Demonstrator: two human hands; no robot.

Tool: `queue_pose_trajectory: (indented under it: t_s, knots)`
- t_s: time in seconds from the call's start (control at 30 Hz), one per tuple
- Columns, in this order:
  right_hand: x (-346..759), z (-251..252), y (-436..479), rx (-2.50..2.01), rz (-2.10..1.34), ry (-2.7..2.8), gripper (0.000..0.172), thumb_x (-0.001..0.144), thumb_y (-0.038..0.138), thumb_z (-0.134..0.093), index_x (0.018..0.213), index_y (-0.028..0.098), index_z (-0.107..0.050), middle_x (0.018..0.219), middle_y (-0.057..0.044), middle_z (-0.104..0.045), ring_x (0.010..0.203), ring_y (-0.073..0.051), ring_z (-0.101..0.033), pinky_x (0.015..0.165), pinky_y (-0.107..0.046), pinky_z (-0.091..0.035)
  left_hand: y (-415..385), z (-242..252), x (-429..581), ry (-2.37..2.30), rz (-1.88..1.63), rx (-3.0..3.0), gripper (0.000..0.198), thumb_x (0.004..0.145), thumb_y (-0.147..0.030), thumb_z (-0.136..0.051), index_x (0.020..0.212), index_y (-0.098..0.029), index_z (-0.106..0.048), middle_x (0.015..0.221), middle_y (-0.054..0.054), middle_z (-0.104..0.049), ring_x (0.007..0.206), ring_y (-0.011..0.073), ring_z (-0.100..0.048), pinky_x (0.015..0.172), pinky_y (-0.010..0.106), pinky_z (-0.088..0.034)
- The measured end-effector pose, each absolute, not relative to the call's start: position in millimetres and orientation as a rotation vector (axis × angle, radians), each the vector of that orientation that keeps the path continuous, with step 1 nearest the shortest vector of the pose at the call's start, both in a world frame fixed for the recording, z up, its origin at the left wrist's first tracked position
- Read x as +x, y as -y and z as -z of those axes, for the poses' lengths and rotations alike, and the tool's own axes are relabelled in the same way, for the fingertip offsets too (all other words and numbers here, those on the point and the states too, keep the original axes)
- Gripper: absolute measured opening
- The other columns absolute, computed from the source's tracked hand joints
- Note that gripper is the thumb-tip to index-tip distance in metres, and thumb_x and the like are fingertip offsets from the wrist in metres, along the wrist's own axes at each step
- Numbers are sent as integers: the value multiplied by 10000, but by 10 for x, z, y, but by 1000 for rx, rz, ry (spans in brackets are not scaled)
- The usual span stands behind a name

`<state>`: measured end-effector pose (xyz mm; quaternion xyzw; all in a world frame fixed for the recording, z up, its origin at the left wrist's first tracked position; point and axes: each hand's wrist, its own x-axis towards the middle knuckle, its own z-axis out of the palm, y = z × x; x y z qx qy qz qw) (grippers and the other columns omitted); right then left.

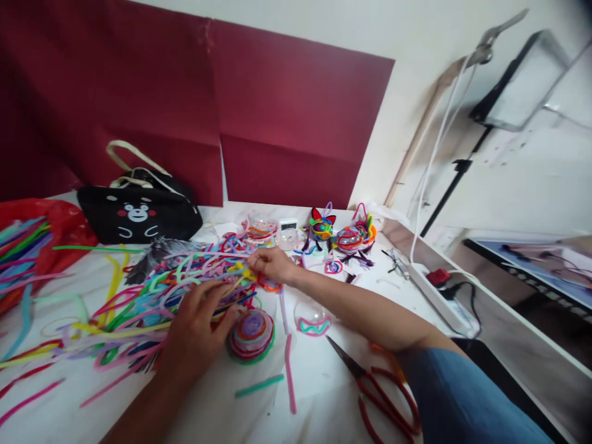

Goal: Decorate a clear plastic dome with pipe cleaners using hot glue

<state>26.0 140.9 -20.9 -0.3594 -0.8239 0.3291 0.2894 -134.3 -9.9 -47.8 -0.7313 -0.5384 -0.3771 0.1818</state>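
My left hand point(198, 327) rests over the front of a heap of coloured pipe cleaners point(157, 296), thumb and fingers apart. Beside its thumb sits a dome point(252, 333) wound with rings of pipe cleaner in purple, orange, pink, red and green. My right hand point(272, 265) reaches to the heap's right end, its fingers pinched at a yellow pipe cleaner point(248, 273). Nearer me lie a short teal piece point(259, 386) and a pink piece point(290, 373). A clear plastic dome point(313, 317) with a pink and teal zigzag lies under my right forearm.
Red-handled scissors point(388, 401) lie open at front right. Several decorated balls point(349, 239) stand along the back. A black bag point(139, 213) and a red plastic bag of pipe cleaners point(69, 222) are at left. A power strip point(439, 299) lines the right edge.
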Motion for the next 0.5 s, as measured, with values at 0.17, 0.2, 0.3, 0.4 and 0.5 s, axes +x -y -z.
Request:
queue_pose_trajectory:
  t_s: [0.17, 0.2, 0.3, 0.4, 0.5]
  knots:
    - [384, 131, -1168, -869, -814, 2382, 125, 822, 85, -624, 880, 172, -692, 780, 29, -698, 756, -125, -658, 691, -206, -477, -85, 680, -1501, 1555, 913, -2136, 411, 948, -382, -476, 1262, -137, -575, 1231, 185, -579, 1117, 362, -589, 949, 524, -503]
    - [430, 98, -1116, -851, -789, 2410, 145, 825, 80, -617, 905, 173, -693, 817, 16, -706, 778, -132, -661, 710, -214, -476, -103, 705, -1523, 1566, 894, -2136, 410, 952, -385, -461, 1267, -147, -570, 1230, 182, -583, 1109, 359, -594, 943, 520, -507]
    - [594, 5, -969, -785, -712, 2483, 158, 828, 82, -616, 938, 162, -695, 941, -42, -723, 871, -164, -664, 784, -251, -476, -118, 724, -1573, 1643, 857, -2083, 416, 940, -412, -456, 1263, -173, -566, 1215, 177, -590, 1087, 359, -605, 941, 511, -508]
    - [780, -51, -823, -682, -662, 2554, 163, 838, 56, -588, 909, 156, -695, 971, -63, -729, 904, -167, -662, 814, -251, -475, -103, 699, -1611, 1730, 804, -2032, 416, 929, -416, -446, 1265, -195, -554, 1205, 176, -597, 1085, 372, -606, 929, 517, -510]
    - [973, -81, -665, -548, -548, 2607, 195, 843, 39, -567, 954, 141, -691, 986, -88, -727, 896, -165, -664, 792, -239, -486, -94, 691, -1653, 1799, 734, -2017, 426, 912, -408, -451, 1239, -165, -577, 1167, 194, -642, 1076, 393, -623, 884, 524, -524]
